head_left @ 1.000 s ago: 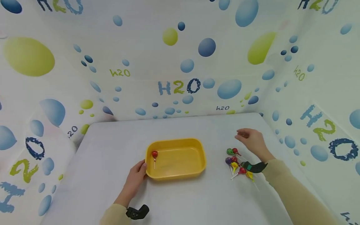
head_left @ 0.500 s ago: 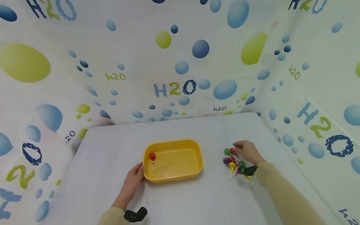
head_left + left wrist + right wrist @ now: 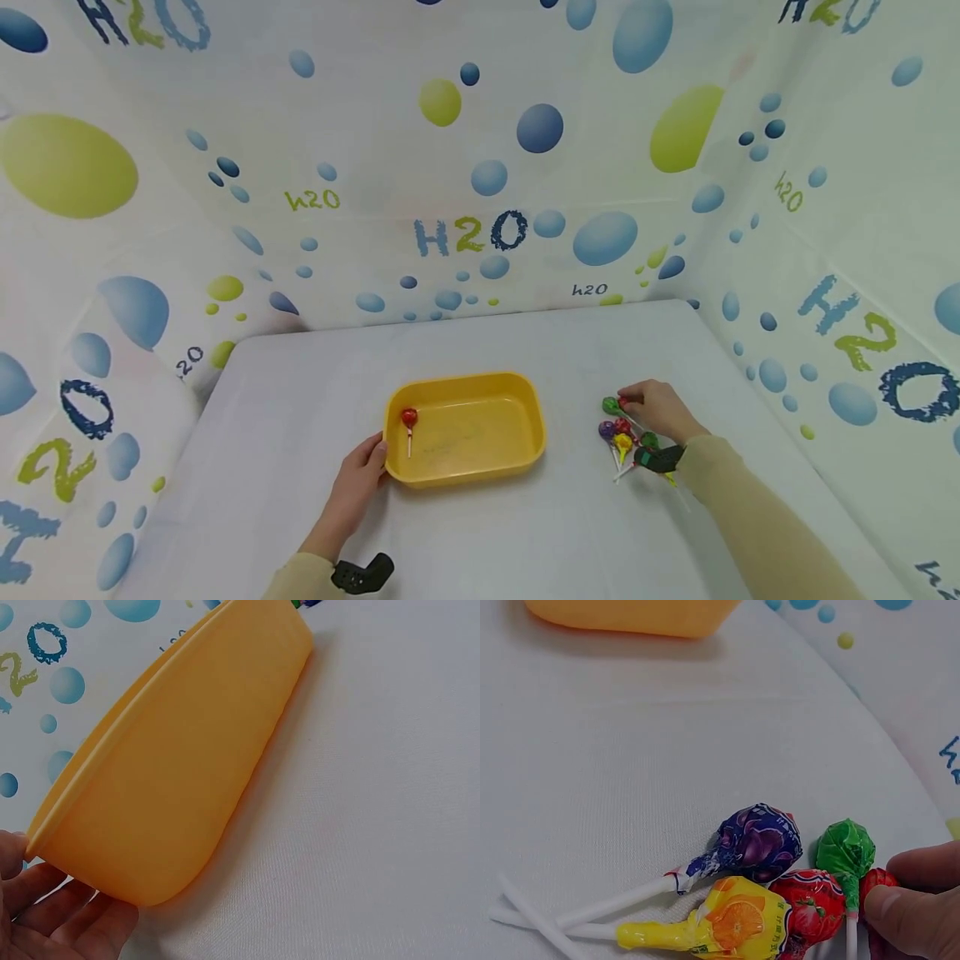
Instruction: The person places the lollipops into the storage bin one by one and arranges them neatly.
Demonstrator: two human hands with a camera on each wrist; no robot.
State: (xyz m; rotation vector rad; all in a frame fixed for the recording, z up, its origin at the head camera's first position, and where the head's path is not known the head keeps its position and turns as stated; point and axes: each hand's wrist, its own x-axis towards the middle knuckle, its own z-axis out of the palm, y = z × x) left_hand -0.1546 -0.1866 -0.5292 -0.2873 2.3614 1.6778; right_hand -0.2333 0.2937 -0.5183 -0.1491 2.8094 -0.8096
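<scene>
My left hand [image 3: 357,482] grips the left end of a yellow plastic tray [image 3: 472,442], thumb at the rim and fingers against the outer wall in the left wrist view. Inside the tray lies one red lollipop [image 3: 408,417], stick toward me. Over at the right, my right hand [image 3: 663,411] pinches a red-wrapped lollipop [image 3: 875,883] between thumb and finger at the far side of a lollipop pile. Right beside it is a green lollipop [image 3: 846,849]. Purple [image 3: 759,844], yellow [image 3: 739,919] and red lollipops [image 3: 808,900] lie close by, partly overlapping.
A white cloth covers the table [image 3: 510,533]. Patterned sheets [image 3: 360,125] with blue and green drops close off the back and both sides. Another green lollipop [image 3: 648,440] lies by my right wrist, which hides part of the pile.
My right hand has come down from above the pile onto the red lollipop at its far side and now pinches it. My left hand stays on the tray.
</scene>
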